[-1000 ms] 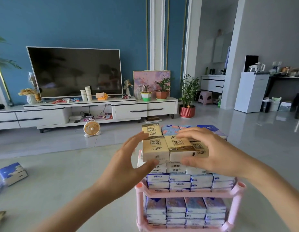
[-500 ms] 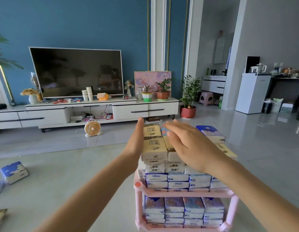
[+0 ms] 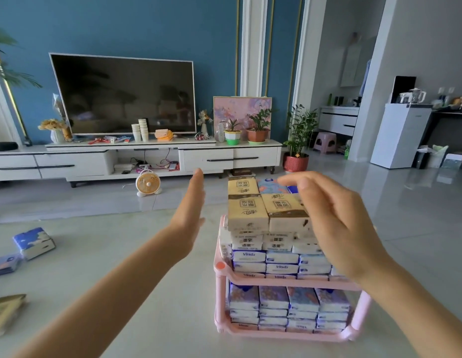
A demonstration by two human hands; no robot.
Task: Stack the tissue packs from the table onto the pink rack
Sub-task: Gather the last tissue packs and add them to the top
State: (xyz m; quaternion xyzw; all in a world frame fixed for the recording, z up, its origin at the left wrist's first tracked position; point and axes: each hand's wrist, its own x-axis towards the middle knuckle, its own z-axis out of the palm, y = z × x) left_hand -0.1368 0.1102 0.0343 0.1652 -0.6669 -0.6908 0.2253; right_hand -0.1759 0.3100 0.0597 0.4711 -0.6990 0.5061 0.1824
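The head view looks down over a pale tabletop (image 3: 173,293) on which a pink rack (image 3: 289,282) stands at lower right, both of its shelves full of tissue packs. The lower shelf holds rows of floral packs (image 3: 273,298), stacked several deep. The upper shelf carries blue-and-white packs (image 3: 250,257) piled well above its rim, with white packs (image 3: 248,240) on those. At the very top lie two beige packs (image 3: 246,213) side by side, touching each other. Behind them are a third beige pack (image 3: 242,186) and a patterned blue pack (image 3: 270,186). The left hand (image 3: 189,213) is held flat and edge-on just left of the pile, fingers straight and pressed together, thumb tucked alongside; a clear gap separates it from the packs and it holds nothing. The right hand (image 3: 335,220) hangs over the right side of the pile, fingers loosely curved and slightly spread, hiding the right edge of the top layer; whether it touches the packs cannot be told, and nothing is gripped. At the far left of the tabletop lie loose packs, well apart from the rack: a blue one (image 3: 33,241), another blue one (image 3: 5,264) at the edge, and a beige one (image 3: 7,311) nearer the camera. Beyond are a TV (image 3: 123,94) on a white cabinet (image 3: 206,158), a small fan (image 3: 148,183) on the floor and a pink stool (image 3: 325,142).
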